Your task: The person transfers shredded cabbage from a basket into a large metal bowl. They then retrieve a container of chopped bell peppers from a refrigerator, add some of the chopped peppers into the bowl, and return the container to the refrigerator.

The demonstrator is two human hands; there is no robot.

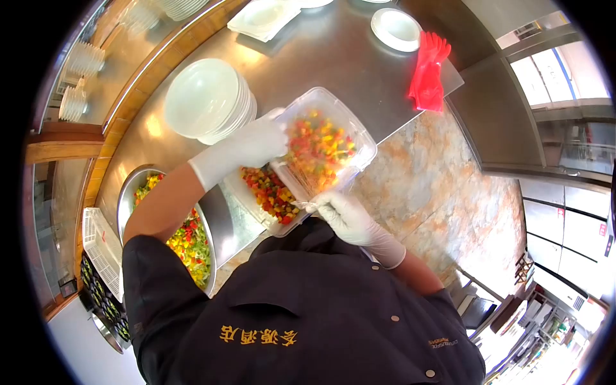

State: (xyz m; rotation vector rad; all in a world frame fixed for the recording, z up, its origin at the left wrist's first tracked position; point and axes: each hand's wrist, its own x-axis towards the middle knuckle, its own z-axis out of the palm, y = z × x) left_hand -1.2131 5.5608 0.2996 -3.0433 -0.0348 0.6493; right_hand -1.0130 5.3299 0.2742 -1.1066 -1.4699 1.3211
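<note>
My left hand, in a white glove, grips the left side of a clear plastic container. Some of its fingers are hidden or blurred. Diced red, yellow and orange vegetables show in it through a hazy clear layer. At the container's near corner my gloved right hand is closed, its fingertips pinching thin clear plastic wrap. Partly beneath the first container is a second container with diced red, yellow and dark green vegetables.
A metal bowl of chopped vegetables stands left, beside a white plastic basket. Stacked white bowls, plates, a white dish and red rubber gloves lie on the steel table. The table's edge runs near the container.
</note>
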